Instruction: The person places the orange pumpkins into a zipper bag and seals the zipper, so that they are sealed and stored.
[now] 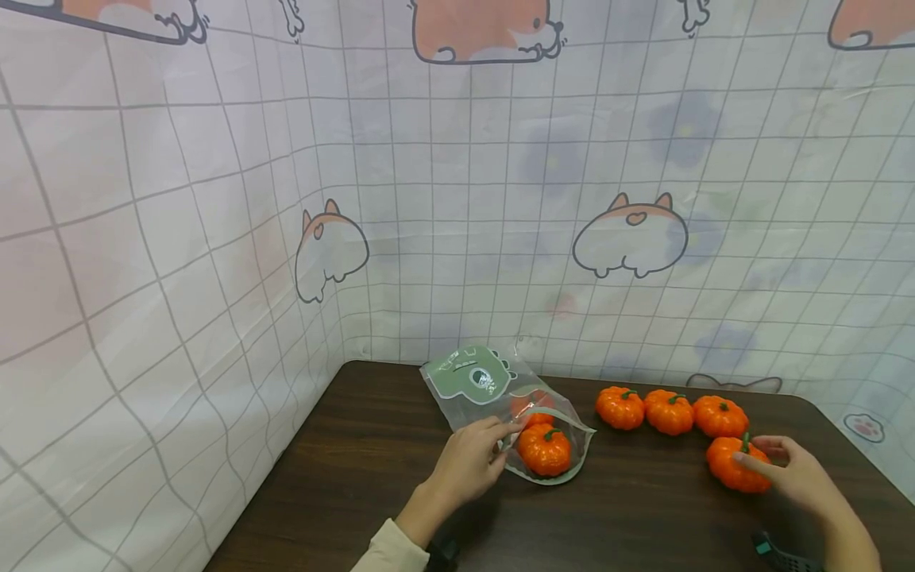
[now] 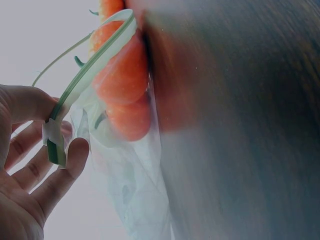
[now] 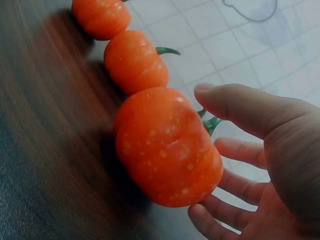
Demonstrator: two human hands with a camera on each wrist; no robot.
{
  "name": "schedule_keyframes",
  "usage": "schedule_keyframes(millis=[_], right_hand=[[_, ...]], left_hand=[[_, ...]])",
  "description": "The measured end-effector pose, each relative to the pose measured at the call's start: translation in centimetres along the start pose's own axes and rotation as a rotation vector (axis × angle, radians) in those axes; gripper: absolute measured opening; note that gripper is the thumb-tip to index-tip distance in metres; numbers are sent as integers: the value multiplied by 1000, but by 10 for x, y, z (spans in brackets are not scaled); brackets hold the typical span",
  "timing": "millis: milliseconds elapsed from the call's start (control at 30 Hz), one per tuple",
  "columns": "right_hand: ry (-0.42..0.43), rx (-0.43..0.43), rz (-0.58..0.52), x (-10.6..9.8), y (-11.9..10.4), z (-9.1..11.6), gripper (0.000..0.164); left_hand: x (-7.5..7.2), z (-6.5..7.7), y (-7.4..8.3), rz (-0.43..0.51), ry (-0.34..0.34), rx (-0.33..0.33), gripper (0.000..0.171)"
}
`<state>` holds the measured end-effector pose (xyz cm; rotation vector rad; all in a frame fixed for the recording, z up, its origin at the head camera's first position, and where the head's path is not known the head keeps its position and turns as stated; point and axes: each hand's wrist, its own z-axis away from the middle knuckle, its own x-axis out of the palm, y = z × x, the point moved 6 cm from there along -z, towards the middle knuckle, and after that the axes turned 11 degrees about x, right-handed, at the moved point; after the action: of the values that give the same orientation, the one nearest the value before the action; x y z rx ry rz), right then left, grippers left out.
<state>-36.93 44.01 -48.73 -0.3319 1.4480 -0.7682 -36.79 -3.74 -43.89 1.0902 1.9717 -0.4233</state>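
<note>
My left hand (image 1: 472, 457) pinches the open rim of a clear zip bag (image 1: 457, 409) with a green cartoon print. In the left wrist view, the thumb and fingers are at the green zip strip (image 2: 90, 62), beside its whitish slider (image 2: 51, 131). Inside the bag, a small orange pumpkin (image 1: 545, 453) sits near the mouth, with another orange pumpkin (image 1: 534, 407) behind it. At the right, my right hand (image 1: 797, 479) is spread around the near side of a loose pumpkin (image 1: 731, 465) with a green stem. Its thumb stands apart from the pumpkin; fingertip contact is unclear.
Three more pumpkins stand in a row at the back: a left one (image 1: 619, 407), a middle one (image 1: 669, 411) and a right one (image 1: 720, 416). The dark wooden table (image 1: 629, 516) meets a patterned cloth backdrop (image 1: 457, 222). A dark strap (image 1: 786, 556) lies near the right wrist.
</note>
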Motion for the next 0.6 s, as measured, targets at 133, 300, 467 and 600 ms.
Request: schedule_keyframes(millis=[133,300,467,600], right_hand=[[-21,-14,9,4,3,-2,84],[-58,-7,-4,9,5,-3,87],[-80,-14,-19,12,4,-2,89],[-79,-16,-17,13,5,-3,89]], left_hand=[[0,0,0,0,3,3,38],[0,0,-1,0,1,0,39],[1,1,-1,6,-3,-6,38],[1,1,-2,8,-7,-12,37]])
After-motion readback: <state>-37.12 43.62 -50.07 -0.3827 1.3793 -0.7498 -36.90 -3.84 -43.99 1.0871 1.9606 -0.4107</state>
